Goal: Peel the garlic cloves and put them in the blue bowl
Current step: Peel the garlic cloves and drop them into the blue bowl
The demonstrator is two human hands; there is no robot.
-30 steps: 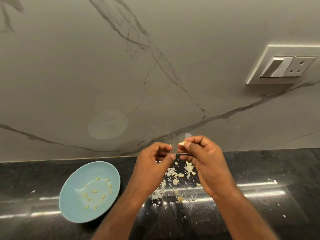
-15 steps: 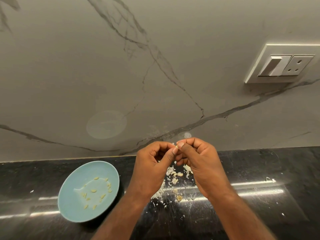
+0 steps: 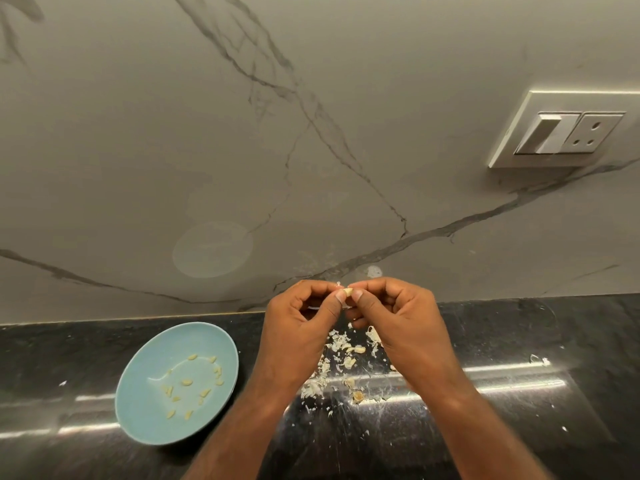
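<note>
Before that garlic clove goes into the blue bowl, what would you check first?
1. Grip: the left hand and right hand both pinch the garlic clove at their fingertips: ok.
2. Clove fully peeled: cannot tell, the hands cover most of it.
3. The blue bowl stands upright, left of the hands, with room: ok.
4. Bowl holds only peeled cloves: ok, as far as shows.
5. The loose skins lie on the black countertop, outside the bowl: ok.

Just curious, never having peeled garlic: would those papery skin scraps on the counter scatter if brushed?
Probably. The garlic skins look thin, curled and flaky, so likely light and floppy. They lie strewn over the black counter, so a nudge would probably shift them. Pinching one might crumple it.
</note>
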